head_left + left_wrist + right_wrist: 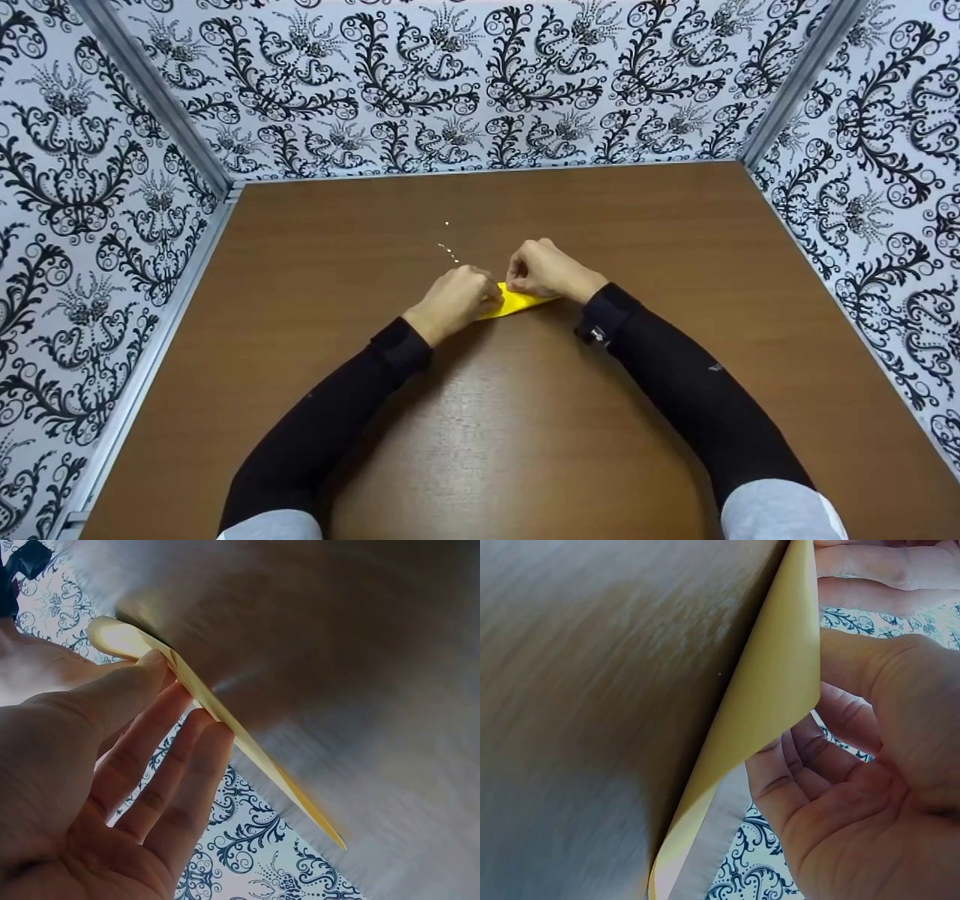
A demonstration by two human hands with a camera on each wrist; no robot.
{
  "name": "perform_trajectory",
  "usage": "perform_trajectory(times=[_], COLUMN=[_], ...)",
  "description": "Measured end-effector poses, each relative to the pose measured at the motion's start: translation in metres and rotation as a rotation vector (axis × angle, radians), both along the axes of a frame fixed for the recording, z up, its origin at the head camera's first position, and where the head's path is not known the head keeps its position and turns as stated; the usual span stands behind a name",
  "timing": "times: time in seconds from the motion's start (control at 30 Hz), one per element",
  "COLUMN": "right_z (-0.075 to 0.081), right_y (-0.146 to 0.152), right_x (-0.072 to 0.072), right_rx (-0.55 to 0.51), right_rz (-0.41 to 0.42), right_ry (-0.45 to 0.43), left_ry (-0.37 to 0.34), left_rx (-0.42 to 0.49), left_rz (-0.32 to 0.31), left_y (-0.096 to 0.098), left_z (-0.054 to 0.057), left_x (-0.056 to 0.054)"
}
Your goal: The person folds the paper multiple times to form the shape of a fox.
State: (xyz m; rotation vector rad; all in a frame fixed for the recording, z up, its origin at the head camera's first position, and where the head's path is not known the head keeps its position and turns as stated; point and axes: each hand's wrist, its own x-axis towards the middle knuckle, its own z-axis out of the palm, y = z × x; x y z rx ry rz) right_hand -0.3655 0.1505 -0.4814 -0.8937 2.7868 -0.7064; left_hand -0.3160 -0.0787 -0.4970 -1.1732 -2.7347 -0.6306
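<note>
pinching a curved sheet of yellow paper with the left hand, gripping it farther along with the right hand. held by both over the middle of the brown tabletop, near a few tiny white specks

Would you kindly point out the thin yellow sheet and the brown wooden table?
Thin yellow sheet [770, 682]: right wrist view, middle of its curved face.
Brown wooden table [510, 420]: head view, bare near top.
</note>
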Motion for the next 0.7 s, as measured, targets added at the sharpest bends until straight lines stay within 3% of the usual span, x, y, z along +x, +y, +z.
perform_trajectory(times=[0.4, 0.7], right_z=[0.019, 0.017], right_y=[0.016, 0.013], right_x=[0.012, 0.035], right_rx=[-0.096, -0.09], right_rz=[-0.082, -0.022], right_ry=[0.049, -0.002], left_ry=[0.011, -0.001], left_rx=[0.008, 0.002], left_rz=[-0.013, -0.012], left_y=[-0.001, -0.003], left_z=[0.002, 0.001], left_x=[0.0, -0.001])
